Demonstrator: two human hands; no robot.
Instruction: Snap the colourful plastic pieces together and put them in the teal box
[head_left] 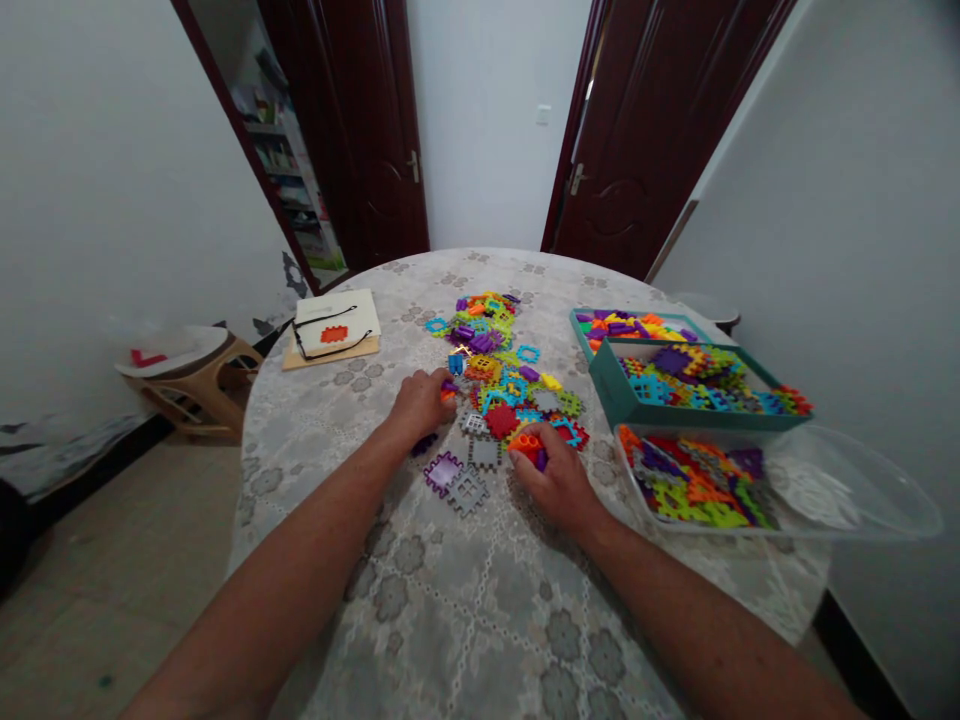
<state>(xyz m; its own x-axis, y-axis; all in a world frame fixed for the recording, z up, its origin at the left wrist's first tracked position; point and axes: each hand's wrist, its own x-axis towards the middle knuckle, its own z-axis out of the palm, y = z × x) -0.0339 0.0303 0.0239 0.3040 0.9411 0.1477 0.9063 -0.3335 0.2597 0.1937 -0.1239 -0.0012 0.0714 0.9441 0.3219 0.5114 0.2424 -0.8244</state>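
My left hand is at the left edge of a loose pile of colourful plastic building pieces, its fingers closed on small orange and purple pieces. To the right, my right hand grips several orange tube-shaped pieces together with a purple one. Between the hands lie a red toothed plate and a grey plate. Nearer to me are a purple square plate and a grey window-like plate. Part of what each hand holds is hidden by the fingers.
On the right stand a green box full of plates, its shallow companion tray of tubes, and a clear plastic tub of sorted pieces. Glasses and an orange plate rest on papers at left. A patterned cloth covers the table.
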